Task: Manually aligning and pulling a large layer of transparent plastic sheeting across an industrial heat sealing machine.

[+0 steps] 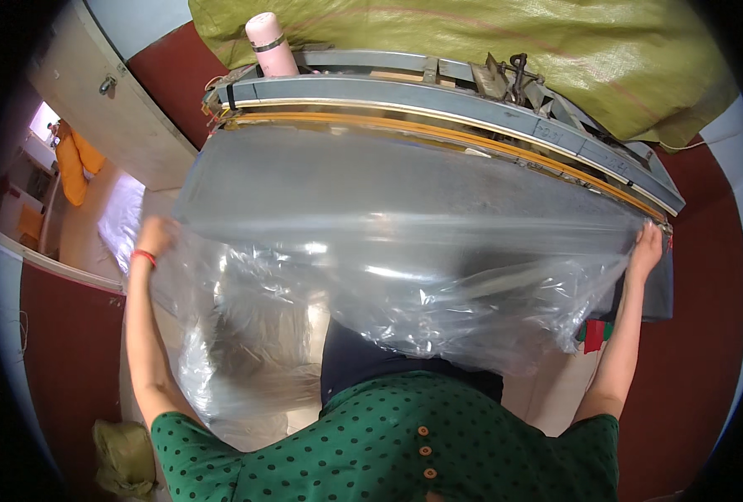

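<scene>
A wide sheet of clear plastic film (472, 259) is stretched between my two hands across the front of a grey table (363, 163). My left hand (159, 236), with a red band at its wrist, is closed on the film's left end, slightly blurred. On the other side, my right hand (649, 243) pinches the film's top corner beside the table's right end. The upper edge of the film is pulled fairly straight, and its lower part hangs crumpled in front of my body. Behind the table runs a long metal sealing bar (438, 100) with an orange strip (371, 123) along it.
A pink bottle (272, 46) stands behind the bar at the left. A metal clamp (518, 79) sits at the back right. Green woven sheeting (572, 42) covers the far side. More clear film lies heaped at lower left. A door (108, 92) stands open at left.
</scene>
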